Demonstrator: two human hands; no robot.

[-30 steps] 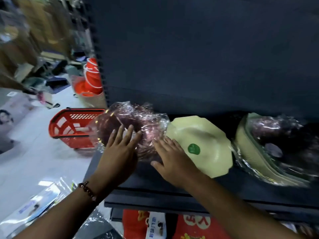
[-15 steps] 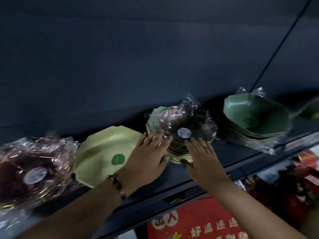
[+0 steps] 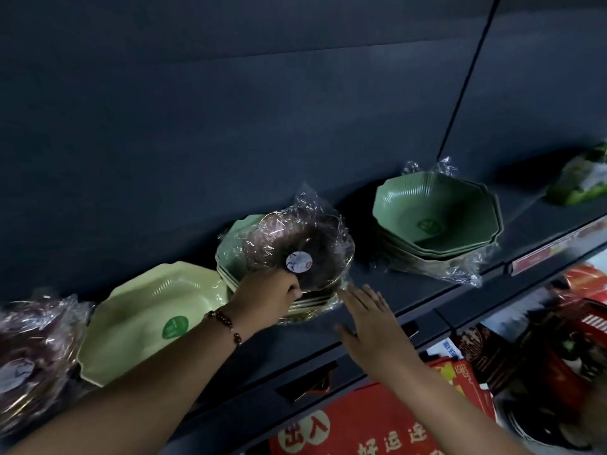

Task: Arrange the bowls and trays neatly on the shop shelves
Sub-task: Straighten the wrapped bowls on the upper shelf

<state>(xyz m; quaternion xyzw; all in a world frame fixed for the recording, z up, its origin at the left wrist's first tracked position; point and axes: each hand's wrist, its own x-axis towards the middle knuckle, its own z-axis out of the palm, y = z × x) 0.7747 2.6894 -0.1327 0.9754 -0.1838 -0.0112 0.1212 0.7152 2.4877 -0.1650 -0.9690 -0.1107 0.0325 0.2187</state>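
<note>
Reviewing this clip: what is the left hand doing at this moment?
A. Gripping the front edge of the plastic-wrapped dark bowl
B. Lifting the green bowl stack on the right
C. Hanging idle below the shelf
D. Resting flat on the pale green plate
A: the left hand has its fingers curled on the near rim of the wrapped dark bowl, which sits on a pile of green plates.

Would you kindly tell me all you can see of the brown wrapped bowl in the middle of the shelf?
The brown bowl is dark and glossy, wrapped in crinkled clear film with a round white sticker inside. It sits tilted toward the camera on a stack of light green bowls on the dark shelf. The left hand grips its near rim; the right hand is open beside it, not clearly touching.
</note>
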